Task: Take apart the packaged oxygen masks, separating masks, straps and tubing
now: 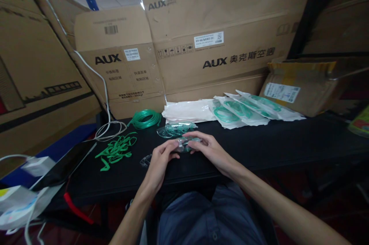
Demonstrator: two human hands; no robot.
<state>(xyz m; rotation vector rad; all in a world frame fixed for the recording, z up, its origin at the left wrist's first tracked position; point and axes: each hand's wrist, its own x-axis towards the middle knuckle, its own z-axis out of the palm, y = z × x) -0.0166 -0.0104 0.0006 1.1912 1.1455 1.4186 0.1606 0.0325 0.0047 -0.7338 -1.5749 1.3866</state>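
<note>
Between both hands is a clear plastic oxygen mask (183,145), held just above the black table near its front edge. My left hand (163,156) is closed on its left side, thumb on top. From the right, my right hand (206,145) grips it with the fingers over the top. Fingers cover much of its shape. Right behind lie several more clear masks with green parts (177,129). Another clear plastic piece (145,160) rests left of my left hand, partly hidden. Further left is a tangled pile of green straps (117,149).
A coil of green tubing (146,119) lies at the back, beside flat white pouches (188,110) and pouches with green tubing inside (245,110). Cardboard boxes (184,64) wall off the rear. White cables (106,95) and a power strip (20,202) are at the left.
</note>
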